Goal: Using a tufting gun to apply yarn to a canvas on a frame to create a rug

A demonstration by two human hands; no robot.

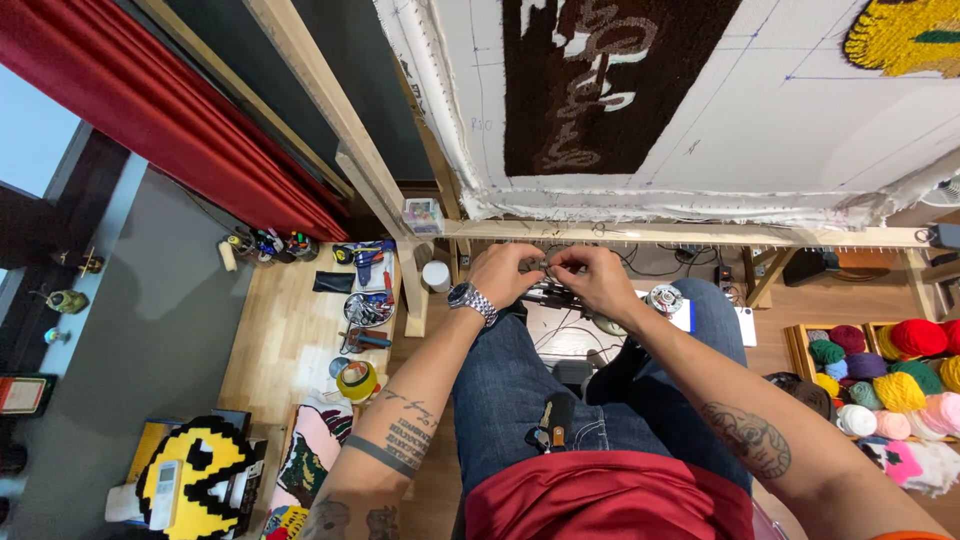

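Inspector: Hands first. State and position?

Assessor: Left hand (508,273), steel wristwatch (471,298) on the wrist, is curled, fingertips pinched on a small dark metal part (547,266). Right hand (597,277) meets it fingertip to fingertip, pinched on the same part. What the part is, I cannot tell; too small.

Inspector: Location of the part?

Assessor: Between the two hands, above the knees of the blue jeans (520,385), just below the lower rail of the wooden tufting frame (690,234). A dark tool body (552,295) lies just under the hands, mostly hidden.

Inspector: Surroundings?

Assessor: White backing cloth (760,120) stretched on the frame carries a brown tufted panel (600,80). Wooden crates of yarn balls (890,375) stand to the right. A low wooden counter (290,340) to the left carries tools and a tape roll (357,380). A yellow pixel-face rug (195,480) lies lower left; a red curtain (170,130) hangs upper left.
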